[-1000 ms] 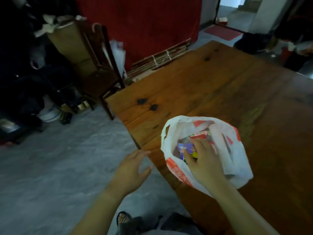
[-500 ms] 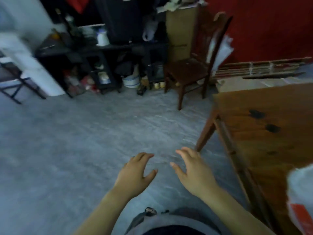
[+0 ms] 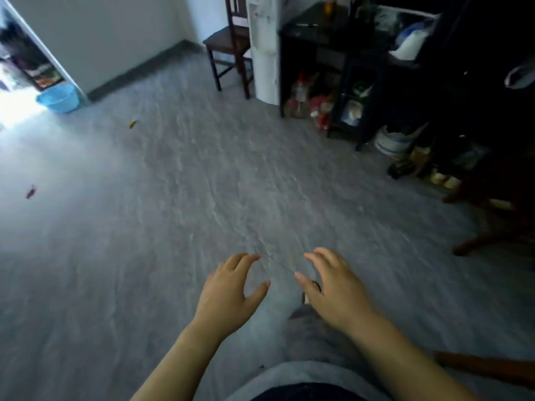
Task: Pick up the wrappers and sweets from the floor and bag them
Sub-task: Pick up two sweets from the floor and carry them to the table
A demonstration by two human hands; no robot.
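Two sweets lie on the grey floor far to my left: a yellow one (image 3: 133, 123) near the doorway and a dark red one (image 3: 31, 192) by the left edge. My left hand (image 3: 231, 293) and my right hand (image 3: 333, 287) hover side by side low in the middle of the view, both with fingers spread and nothing in them. Both hands are far from either sweet. The bag is out of view.
A blue basin (image 3: 59, 97) sits by the bright doorway at the left. A dark wooden chair (image 3: 228, 44) and a white appliance (image 3: 265, 50) stand at the back. Black cluttered shelves (image 3: 347, 82) fill the right, with another chair's legs (image 3: 474, 241) beside them.
My right hand left the bag on the table and came out empty. The view swung left, away from the table, so the bag is gone from sight and the two sweets appear.
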